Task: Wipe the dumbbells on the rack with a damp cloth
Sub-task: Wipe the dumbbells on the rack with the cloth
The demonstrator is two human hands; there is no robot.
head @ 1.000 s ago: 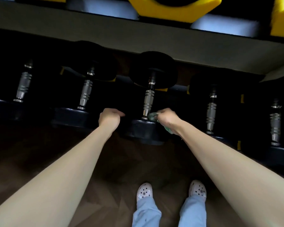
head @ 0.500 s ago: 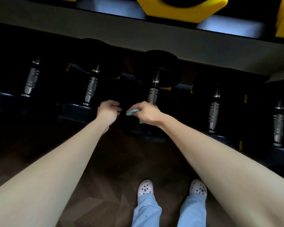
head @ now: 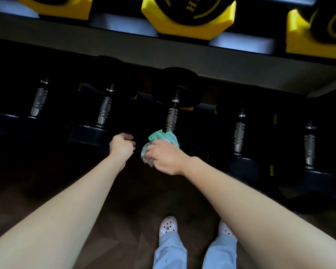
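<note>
Several black dumbbells with knurled steel handles lie on the dark lower shelf of the rack [head: 182, 61]. My right hand [head: 164, 157] is shut on a crumpled green-and-white cloth [head: 163, 137], held against the near end of the middle dumbbell [head: 172, 117], whose near head is hidden behind the hand and cloth. My left hand [head: 122, 145] is curled into a fist just left of the cloth, beside the near head of the neighbouring dumbbell [head: 103, 111]; whether it grips anything is lost in shadow.
Yellow hexagonal dumbbells [head: 188, 18] sit on the upper shelf, overhanging the lower row. More dumbbells lie to the right [head: 239, 133] and far left [head: 38, 101]. My feet in white clogs [head: 168, 227] stand on dark wood flooring before the rack.
My right hand carried the cloth from the right side of the middle dumbbell's near head across to its left, then lifted so the cloth shows above the fingers. My left hand barely moved.
</note>
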